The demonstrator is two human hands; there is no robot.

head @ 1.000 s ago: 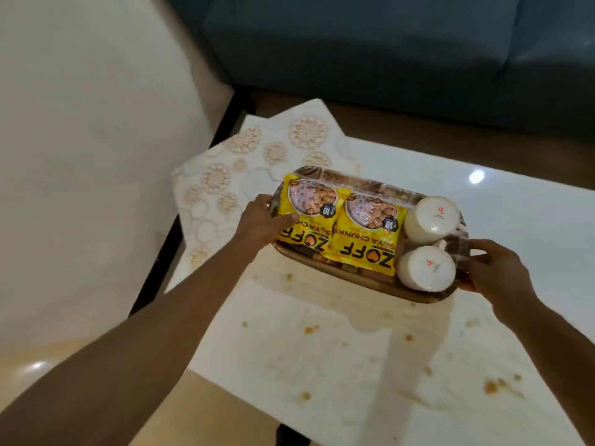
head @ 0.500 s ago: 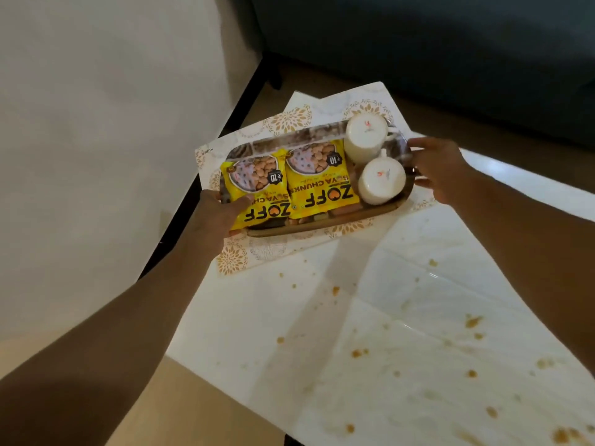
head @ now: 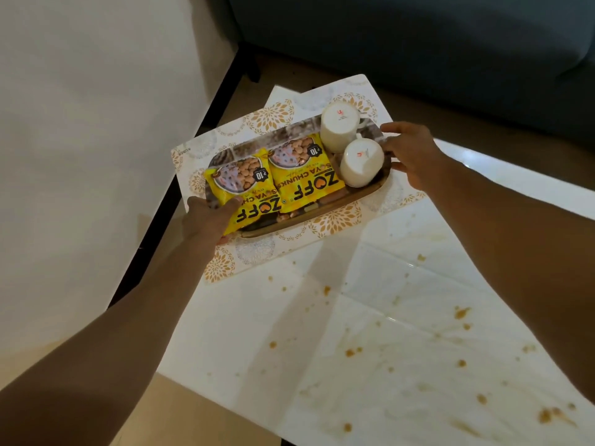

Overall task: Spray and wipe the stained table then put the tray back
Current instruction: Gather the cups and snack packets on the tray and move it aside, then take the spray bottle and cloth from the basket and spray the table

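From the head view, the change was where the tray (head: 325, 209) sat. A second earlier I had it over the stained middle of the table (head: 370, 365); half a second on, it was over the patterned mat (head: 222, 268) at the far corner, and now it was on or just above that mat, clear of the brown splashes (head: 460, 312). My left hand (head: 209, 220) gripped the near-left end, thumb lying over the edge of one yellow snack packet (head: 244, 191). My right hand (head: 409, 152) curled round the far-right end, beside the two upturned white cups (head: 360, 162). The second packet (head: 302, 175) lay next to the first, both flat in the tray. Whether the tray was fully down on the mat I could not tell; my fingers had not let go.

I judged this meant the stained patch was now uncovered and ready for spraying and wiping. No spray bottle or cloth showed here, so fetching them came next, once I released the tray.
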